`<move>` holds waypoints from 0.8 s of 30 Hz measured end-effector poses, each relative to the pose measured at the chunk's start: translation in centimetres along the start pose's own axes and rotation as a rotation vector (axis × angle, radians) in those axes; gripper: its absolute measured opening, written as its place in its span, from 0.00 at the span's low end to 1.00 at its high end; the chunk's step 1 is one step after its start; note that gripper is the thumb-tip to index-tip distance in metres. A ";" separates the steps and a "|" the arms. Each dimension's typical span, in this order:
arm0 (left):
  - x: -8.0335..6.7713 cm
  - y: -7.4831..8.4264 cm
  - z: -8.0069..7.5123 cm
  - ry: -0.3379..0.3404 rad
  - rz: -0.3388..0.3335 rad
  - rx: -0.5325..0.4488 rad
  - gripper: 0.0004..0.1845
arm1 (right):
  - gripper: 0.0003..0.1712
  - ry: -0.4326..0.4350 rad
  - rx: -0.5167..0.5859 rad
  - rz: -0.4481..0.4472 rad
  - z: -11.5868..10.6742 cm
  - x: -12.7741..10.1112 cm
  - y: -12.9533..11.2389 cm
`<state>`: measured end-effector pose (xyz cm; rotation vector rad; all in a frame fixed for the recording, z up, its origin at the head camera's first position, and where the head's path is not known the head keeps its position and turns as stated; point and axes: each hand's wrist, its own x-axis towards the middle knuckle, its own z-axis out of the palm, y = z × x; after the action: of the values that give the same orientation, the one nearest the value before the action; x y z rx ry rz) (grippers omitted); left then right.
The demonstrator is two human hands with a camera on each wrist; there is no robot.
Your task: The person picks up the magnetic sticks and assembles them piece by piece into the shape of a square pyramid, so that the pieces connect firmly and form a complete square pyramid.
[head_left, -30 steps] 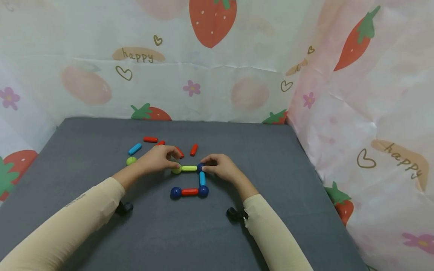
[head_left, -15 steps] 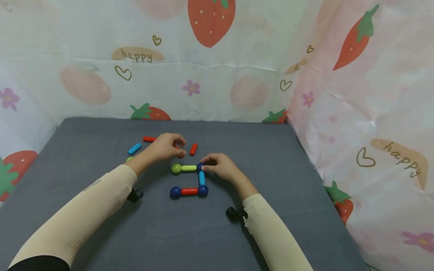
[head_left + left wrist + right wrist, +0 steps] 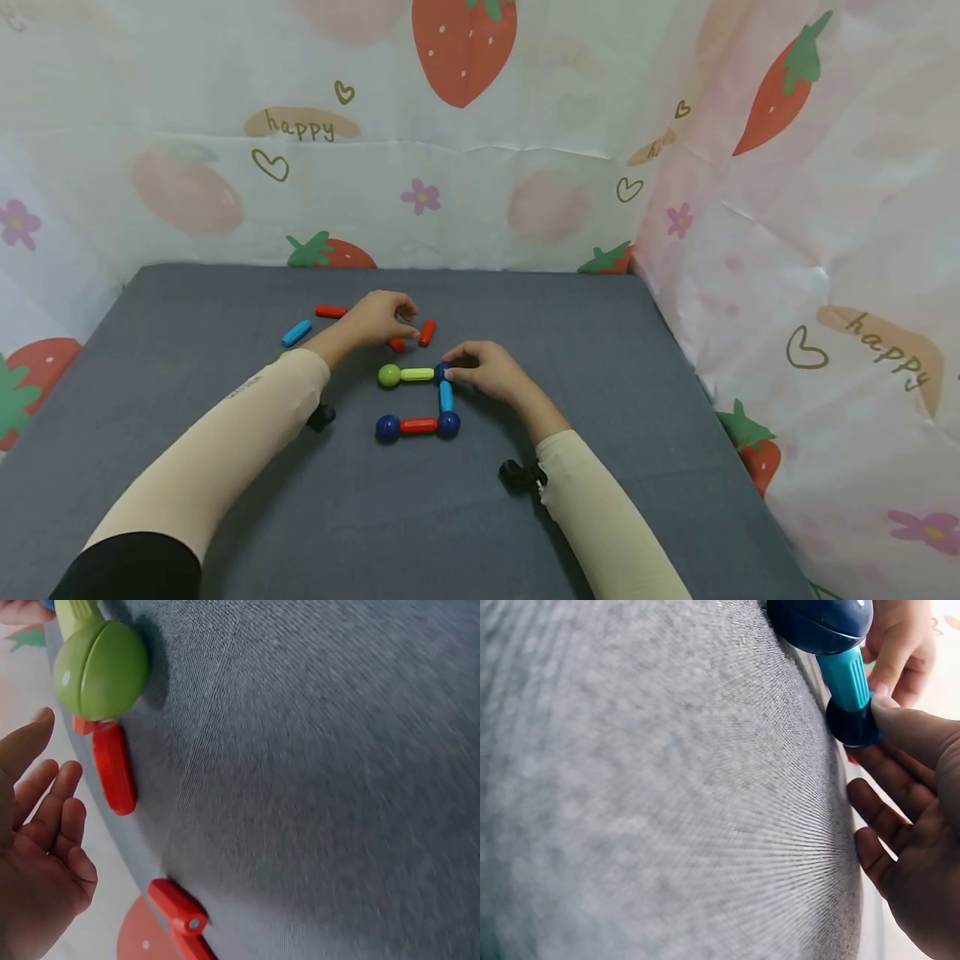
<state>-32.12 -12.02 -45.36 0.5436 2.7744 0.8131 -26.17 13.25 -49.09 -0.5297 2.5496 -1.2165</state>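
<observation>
Looking down from head view: left hand point(image 3: 378, 317) hovers over loose red stick point(image 3: 397, 344) on grey counter point(image 3: 600, 375), fingers loosely curled, holding nothing visible. Right hand point(image 3: 487, 371) pinches dark blue ball point(image 3: 442, 371) at corner of stick-and-ball frame; green stick point(image 3: 417, 374) and green ball point(image 3: 389, 375) adjoin.

Left wrist view: fingers point(image 3: 52, 817) relaxed, apart, near red stick point(image 3: 114, 768), not touching.

Right wrist view: thumb on blue ball point(image 3: 853, 724) below blue stick point(image 3: 845, 675).

Judgement: sticks light, rigid, smooth plastic; best pinched mid-length across sides.
</observation>
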 end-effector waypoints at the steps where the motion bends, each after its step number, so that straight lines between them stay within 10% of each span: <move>1: 0.3 -0.1 0.2 0.000 -0.002 0.002 0.28 | 0.14 0.000 0.001 -0.001 0.0 0.0 0.0; 24: 2.5 1.0 2.4 -0.042 -0.020 0.168 0.22 | 0.14 0.007 0.006 -0.012 -0.1 -0.2 0.1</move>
<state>-33.41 -9.13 -46.99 0.5530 2.8204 0.5608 -26.08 13.42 -49.11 -0.5418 2.5514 -1.2314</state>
